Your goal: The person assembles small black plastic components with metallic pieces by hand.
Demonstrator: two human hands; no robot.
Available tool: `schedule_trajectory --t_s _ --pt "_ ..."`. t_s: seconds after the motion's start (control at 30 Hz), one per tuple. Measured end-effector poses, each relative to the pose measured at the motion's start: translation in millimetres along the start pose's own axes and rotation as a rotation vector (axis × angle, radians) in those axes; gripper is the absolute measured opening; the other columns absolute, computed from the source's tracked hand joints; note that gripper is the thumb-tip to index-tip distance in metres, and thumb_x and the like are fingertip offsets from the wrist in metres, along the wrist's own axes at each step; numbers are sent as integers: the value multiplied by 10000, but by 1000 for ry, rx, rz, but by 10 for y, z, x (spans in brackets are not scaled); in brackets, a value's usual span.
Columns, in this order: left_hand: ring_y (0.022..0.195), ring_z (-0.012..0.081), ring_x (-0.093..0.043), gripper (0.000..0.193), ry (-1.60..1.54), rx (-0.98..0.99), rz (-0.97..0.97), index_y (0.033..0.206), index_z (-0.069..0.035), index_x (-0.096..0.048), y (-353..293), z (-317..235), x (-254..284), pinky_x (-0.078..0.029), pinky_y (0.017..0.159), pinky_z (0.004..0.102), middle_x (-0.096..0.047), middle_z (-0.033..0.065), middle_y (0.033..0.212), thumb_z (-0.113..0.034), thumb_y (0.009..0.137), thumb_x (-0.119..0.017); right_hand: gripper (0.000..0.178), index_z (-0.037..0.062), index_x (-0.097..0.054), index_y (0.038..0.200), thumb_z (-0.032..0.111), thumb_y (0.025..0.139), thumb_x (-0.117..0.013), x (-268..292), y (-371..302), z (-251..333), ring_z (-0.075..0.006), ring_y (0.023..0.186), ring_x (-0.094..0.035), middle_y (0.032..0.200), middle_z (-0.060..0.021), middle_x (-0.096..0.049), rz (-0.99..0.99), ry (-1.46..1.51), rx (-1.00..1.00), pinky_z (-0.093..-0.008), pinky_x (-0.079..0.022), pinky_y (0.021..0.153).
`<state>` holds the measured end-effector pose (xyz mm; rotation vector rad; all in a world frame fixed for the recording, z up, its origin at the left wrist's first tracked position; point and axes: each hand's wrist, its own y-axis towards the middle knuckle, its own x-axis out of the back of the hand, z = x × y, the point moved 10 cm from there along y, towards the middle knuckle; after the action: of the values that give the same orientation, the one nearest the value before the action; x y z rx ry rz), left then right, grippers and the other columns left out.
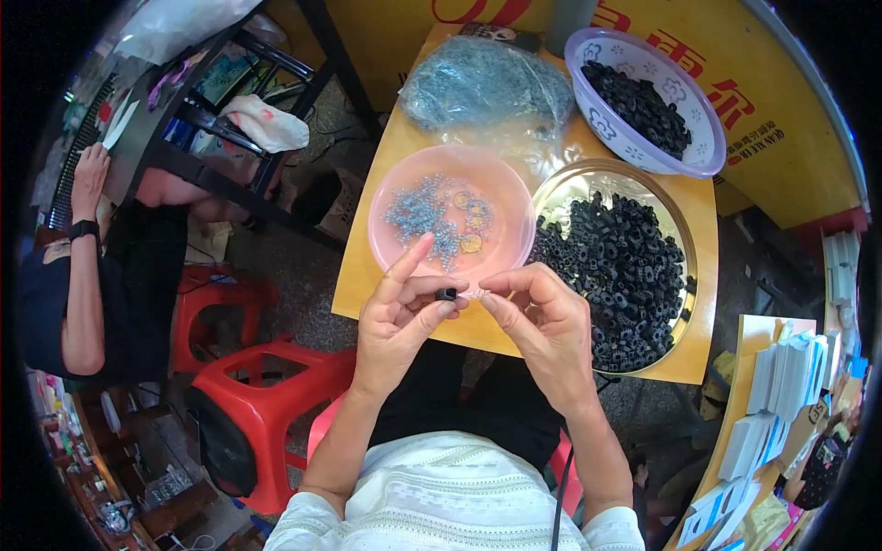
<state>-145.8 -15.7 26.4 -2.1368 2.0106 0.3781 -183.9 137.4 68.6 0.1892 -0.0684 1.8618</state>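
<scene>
Left hand (400, 317): thumb and middle fingers pinch a small black ring-shaped part (446, 294); the index finger points up, free of the part. Right hand (542, 321): thumb and forefinger closed together just beside the black part, on what appears to be a small pale piece — too small to identify. Both hands meet above the near edge of the wooden table (367, 275).

Directly beyond the hands stands a pink plastic bowl (514, 197) holding small blue-grey pieces. To its right, a metal basin (684, 230) is heaped with black ring-shaped parts of the same kind. Farther back sit a white patterned bowl (634, 147) with more black parts and a clear bag (487, 83) of grey material.

At the left — well apart — another person sits by a red stool (266, 404).
</scene>
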Motion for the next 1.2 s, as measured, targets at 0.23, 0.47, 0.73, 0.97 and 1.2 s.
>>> schedule_trajectory --t_s 0.23,0.47,0.73,0.97,1.2 --pt "1050 192 -639 525 22 -44 19 1392 -12 -410 -36 -53 -43 -520 929 291 -644 166 1156 80 904 -580 99 15 -668 947 42 856 -693 -68 -26 83 -96 580 -535 832 -69 -635 3 -139 102 -245 -439 539" --pt "1062 177 -642 472 251 -86 14 1332 -3 -464 -112 -136 -57 -521 897 277 -660 156 1154 82 890 -604 132 21 -661 951 20 826 -703 -144 -48 194 -172 641 -628 826 -81 -634 39 -249 155 -308 -503 575" --pt "1026 142 -657 438 426 -114 -20 1257 4 -531 -179 -116 -77 -539 846 258 -680 128 1121 88 846 -658 226 36 -678 1022 19 797 -703 -131 -169 225 -250 784 -680 921 -105 -680 21 -310 277 -326 -550 666" --pt "1053 170 -630 379 78 56 -13 1237 32 -474 -210 114 -77 -522 890 271 -652 171 1151 112 886 -593 364 11 -647 1116 12 755 -689 -196 -366 252 -237 847 -672 972 -102 -668 -5 -529 422 -318 -551 682" --pt "1038 186 -638 329 129 110 21 1202 21 -468 -213 208 -133 -523 892 280 -652 194 1139 92 903 -584 416 16 -636 1172 22 759 -682 -182 -408 179 -231 838 -672 979 -94 -660 -2 -531 426 -310 -546 668"
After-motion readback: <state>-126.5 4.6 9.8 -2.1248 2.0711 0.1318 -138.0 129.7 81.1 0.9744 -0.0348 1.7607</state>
